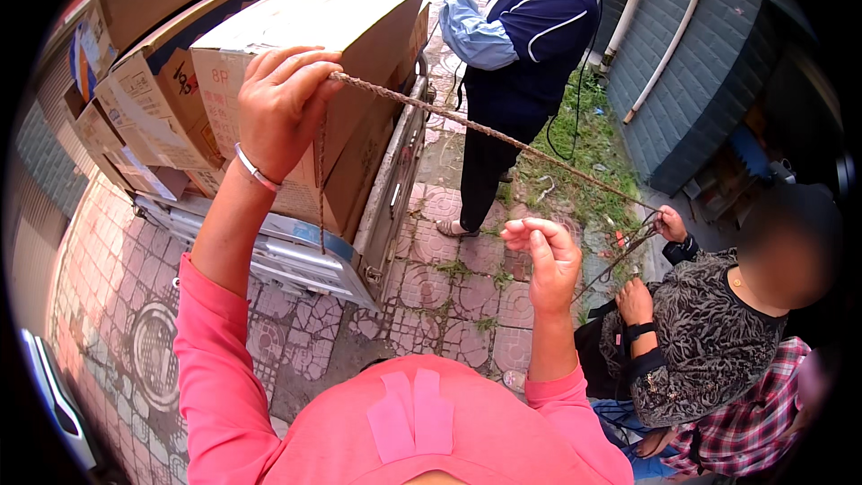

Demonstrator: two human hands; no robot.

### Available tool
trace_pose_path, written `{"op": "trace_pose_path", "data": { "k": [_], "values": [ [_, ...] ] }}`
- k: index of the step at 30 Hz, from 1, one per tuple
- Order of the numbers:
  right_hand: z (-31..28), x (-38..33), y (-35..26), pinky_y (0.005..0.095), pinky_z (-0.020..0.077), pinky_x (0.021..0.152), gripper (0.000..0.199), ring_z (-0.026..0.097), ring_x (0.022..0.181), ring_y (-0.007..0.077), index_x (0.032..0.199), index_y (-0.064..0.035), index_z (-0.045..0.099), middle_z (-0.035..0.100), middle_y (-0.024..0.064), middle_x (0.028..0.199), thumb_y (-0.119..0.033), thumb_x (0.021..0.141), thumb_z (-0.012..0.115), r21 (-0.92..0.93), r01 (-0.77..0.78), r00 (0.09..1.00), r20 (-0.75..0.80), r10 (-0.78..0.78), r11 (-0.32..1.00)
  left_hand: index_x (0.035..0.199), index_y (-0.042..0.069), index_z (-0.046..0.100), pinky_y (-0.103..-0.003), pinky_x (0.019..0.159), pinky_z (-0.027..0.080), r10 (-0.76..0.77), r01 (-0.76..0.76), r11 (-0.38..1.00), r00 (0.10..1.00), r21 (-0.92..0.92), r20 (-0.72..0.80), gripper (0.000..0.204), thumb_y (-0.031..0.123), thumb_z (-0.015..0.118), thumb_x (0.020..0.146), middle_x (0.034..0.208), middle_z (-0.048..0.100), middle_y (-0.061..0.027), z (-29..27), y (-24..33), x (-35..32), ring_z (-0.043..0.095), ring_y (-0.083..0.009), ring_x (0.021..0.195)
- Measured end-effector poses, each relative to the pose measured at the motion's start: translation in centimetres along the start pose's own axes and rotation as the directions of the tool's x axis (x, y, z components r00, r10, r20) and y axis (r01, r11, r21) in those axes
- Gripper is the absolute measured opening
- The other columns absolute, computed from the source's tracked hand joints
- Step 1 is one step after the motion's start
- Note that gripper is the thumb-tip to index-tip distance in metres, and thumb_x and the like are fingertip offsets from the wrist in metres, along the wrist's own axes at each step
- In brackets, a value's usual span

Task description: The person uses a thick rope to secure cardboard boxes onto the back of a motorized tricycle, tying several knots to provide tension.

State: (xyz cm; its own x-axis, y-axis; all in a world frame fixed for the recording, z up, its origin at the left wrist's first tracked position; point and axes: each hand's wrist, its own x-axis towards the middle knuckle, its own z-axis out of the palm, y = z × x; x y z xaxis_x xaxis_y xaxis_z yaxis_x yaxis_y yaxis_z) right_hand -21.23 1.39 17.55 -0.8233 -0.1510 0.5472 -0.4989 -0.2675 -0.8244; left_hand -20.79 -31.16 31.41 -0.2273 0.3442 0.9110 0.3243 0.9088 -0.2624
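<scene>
My left hand (285,103) is raised at the near end of the large cardboard box (314,13), closed round a brown twisted rope (449,114). A loose end of the rope hangs down in front of the box from my fingers. From my left hand the rope runs taut to the right, into a co-worker's hand (671,224). My right hand (546,260) is held up below the rope, apart from it. Its fingers curl loosely together beside the thumb, and nothing shows in them.
Several more cartons (148,117) are stacked on the metal cart bed (260,251). One person (530,45) stands beyond it, in dark clothing. At the right, the co-worker in a patterned top (705,328) holds gathered rope; someone in plaid (754,431) is close by. A grey brick wall (691,99) borders grass.
</scene>
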Motion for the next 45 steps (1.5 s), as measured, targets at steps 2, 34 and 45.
{"op": "trace_pose_path", "data": {
  "k": [2,34,45],
  "values": [
    [-0.1,0.0,0.1,0.0286,0.0508,0.073,0.017,0.064,0.083,0.0179,0.103,0.0031,0.059,0.066,0.0134,0.095,-0.005,0.092,0.048,-0.006,0.005,1.0,0.006,-0.005,1.0,0.082,0.008,0.064,-0.033,0.08,0.045,-0.002,0.002,1.0,1.0,0.002,-0.001,0.008,0.01,0.067,0.075,0.093,0.067,-0.0021,0.1,0.1,0.0,0.062,-0.0199,0.092],
    [-1.1,-0.2,1.7,0.0305,0.0527,0.068,0.018,0.064,0.077,0.0196,0.102,0.0038,0.058,0.065,0.0147,0.092,-0.008,0.092,0.048,0.021,-0.049,0.999,-0.021,0.05,0.999,0.079,0.008,0.064,-0.034,0.078,0.044,-0.072,0.071,0.997,0.997,-0.028,-0.034,0.007,0.013,0.067,0.074,0.087,0.067,-0.0025,-0.4,-0.2,-0.4,0.062,-0.0199,0.088],
    [-2.2,0.5,2.3,0.0291,0.0515,0.07,0.029,0.063,0.085,0.0209,0.115,0.0023,0.053,0.062,0.0169,0.105,-0.016,0.094,0.048,0.03,-0.105,0.994,-0.026,0.105,0.994,0.078,0.007,0.065,-0.034,0.08,0.044,-0.091,0.09,0.995,0.996,-0.042,-0.022,0.006,0.011,0.067,0.074,0.088,0.068,-0.0034,-0.2,0.3,0.0,0.062,-0.0213,0.09]
  ]
}}
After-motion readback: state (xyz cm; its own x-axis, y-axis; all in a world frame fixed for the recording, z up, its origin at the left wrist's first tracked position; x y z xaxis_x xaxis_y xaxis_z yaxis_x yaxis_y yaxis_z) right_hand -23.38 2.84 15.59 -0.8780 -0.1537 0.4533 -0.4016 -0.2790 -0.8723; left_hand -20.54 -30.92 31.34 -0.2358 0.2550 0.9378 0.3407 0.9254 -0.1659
